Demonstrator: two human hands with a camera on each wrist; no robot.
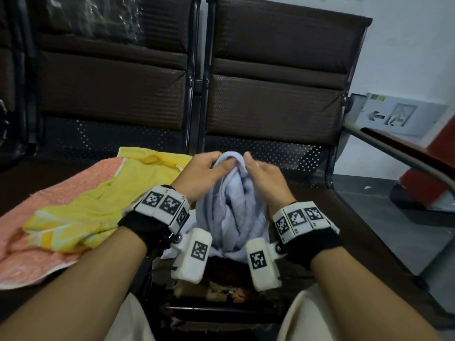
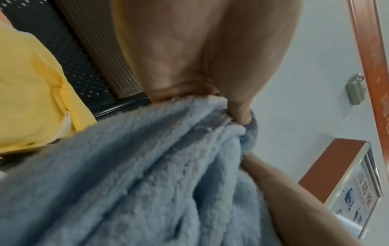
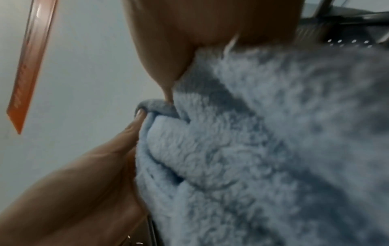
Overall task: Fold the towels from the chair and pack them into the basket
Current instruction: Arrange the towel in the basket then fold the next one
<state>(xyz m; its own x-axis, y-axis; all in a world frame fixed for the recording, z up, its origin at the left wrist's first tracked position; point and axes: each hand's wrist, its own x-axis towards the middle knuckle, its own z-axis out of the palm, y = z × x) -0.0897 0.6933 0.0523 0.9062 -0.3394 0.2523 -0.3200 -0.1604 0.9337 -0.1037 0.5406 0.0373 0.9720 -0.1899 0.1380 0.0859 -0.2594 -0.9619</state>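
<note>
Fingers of both hands pinch the blue towel's top edge close together; towel hangs bunched below, unfolded.

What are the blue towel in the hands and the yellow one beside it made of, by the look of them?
Blue towel: probably plush microfiber or fleece; the wrist views show a fuzzy, matte, deep pile. Yellow towel: likely thinner woven cotton; it lies flatter, with smoother creases and pale stripes near one end. Neither fibre can be confirmed.

Wall sign: left arrow & running-figure pictogram; framed notice & red strip text too blurred.
</note>
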